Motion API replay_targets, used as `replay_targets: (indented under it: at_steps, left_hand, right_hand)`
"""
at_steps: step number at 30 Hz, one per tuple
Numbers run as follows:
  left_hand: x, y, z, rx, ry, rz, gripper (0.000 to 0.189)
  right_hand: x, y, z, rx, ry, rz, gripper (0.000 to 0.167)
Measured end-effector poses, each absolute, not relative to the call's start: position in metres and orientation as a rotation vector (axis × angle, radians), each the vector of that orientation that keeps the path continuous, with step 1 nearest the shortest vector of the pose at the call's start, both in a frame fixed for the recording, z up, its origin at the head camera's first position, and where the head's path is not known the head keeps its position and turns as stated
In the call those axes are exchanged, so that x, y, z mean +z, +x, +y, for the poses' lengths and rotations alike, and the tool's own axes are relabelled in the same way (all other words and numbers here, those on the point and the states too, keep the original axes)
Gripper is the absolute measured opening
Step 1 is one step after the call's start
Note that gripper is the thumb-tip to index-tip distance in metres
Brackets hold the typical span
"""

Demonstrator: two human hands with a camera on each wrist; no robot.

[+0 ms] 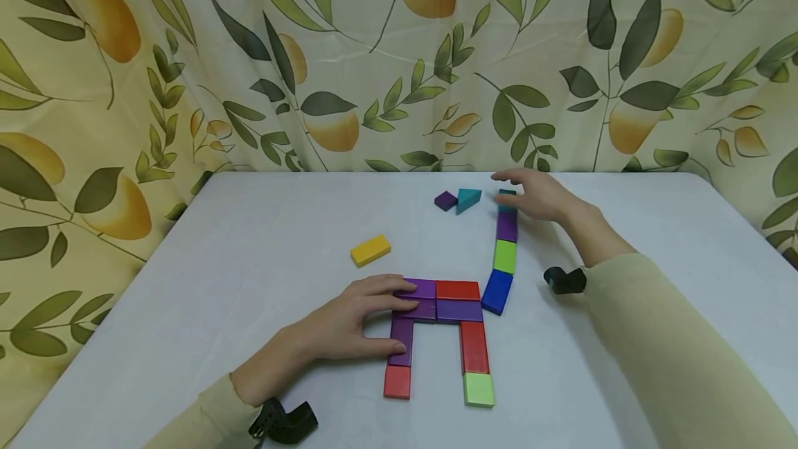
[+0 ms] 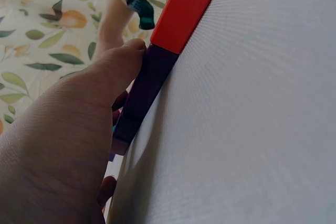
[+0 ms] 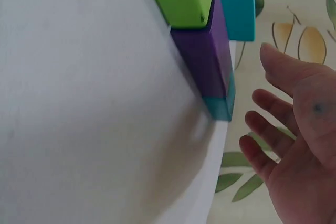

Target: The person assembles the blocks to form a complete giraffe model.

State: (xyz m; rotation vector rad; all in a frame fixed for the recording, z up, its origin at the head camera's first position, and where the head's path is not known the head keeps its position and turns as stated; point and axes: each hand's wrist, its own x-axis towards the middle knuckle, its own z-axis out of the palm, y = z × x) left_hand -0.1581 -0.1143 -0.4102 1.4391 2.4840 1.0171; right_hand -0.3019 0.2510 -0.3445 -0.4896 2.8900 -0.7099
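Note:
My left hand (image 1: pixel 349 324) lies over the left side of a flat block shape, its fingers extended onto two purple blocks (image 1: pixel 425 288) and its thumb on an upright purple block (image 1: pixel 402 341). Below that thumb is a red block (image 1: pixel 397 382). My right hand (image 1: pixel 542 196), fingers spread and slightly bent, hovers by the far end of a block column. The column runs from a blue block (image 1: pixel 497 292) through a lime block (image 1: pixel 505 257) and a purple block (image 1: pixel 507 226) to a teal block (image 3: pixel 219 107). The right wrist view shows nothing between those fingers.
A yellow block (image 1: pixel 370 251) lies apart, left of the shape. Farther back are a small purple block (image 1: pixel 445 200) and a teal triangle (image 1: pixel 468 200). The shape's right leg has a red block (image 1: pixel 475 348) and a light green block (image 1: pixel 479 389). A patterned curtain (image 1: pixel 399 89) hangs behind the table.

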Motion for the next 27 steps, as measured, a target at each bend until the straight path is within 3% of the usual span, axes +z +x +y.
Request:
replay_targets:
  at_steps: [15,27]
  left_hand:
    - [-0.411,-0.160,-0.115,1.011,1.481,2.497,0.053]
    - [-0.411,-0.159,-0.115,0.999,1.460,2.505,0.053]
  right_hand:
    - [-0.333,-0.316,0.189,-0.647,-0.752,2.860,0.048]
    - [-0.349,-0.324,0.161,-0.472,-0.769,2.834,0.040]
